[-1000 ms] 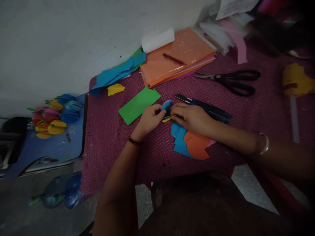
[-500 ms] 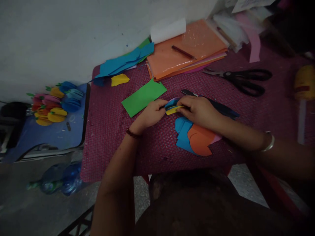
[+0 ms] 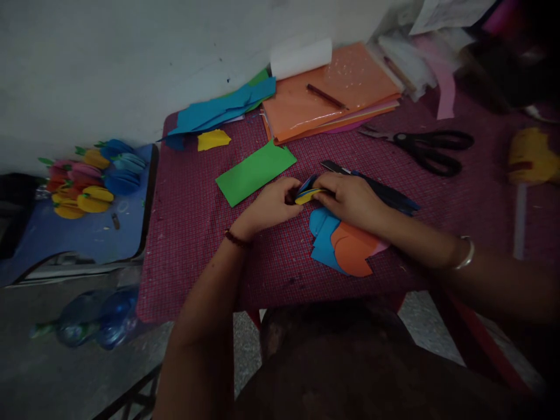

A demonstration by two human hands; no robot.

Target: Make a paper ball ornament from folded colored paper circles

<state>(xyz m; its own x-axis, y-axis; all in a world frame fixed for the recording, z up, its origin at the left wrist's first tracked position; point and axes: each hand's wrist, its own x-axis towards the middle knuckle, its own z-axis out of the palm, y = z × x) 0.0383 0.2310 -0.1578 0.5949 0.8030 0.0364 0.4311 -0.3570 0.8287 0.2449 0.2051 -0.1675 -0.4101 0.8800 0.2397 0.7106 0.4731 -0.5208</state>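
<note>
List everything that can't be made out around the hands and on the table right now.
Held paper pieces, head view: fingers of the left hand and right hand cover part of them; their number can't be told.
Box cutter, head view: the right hand hides part of it.
Yellow tool, head view: blurred and dim near the right edge.
White sheet, head view: cut off by the top edge, its marks unreadable.
</note>
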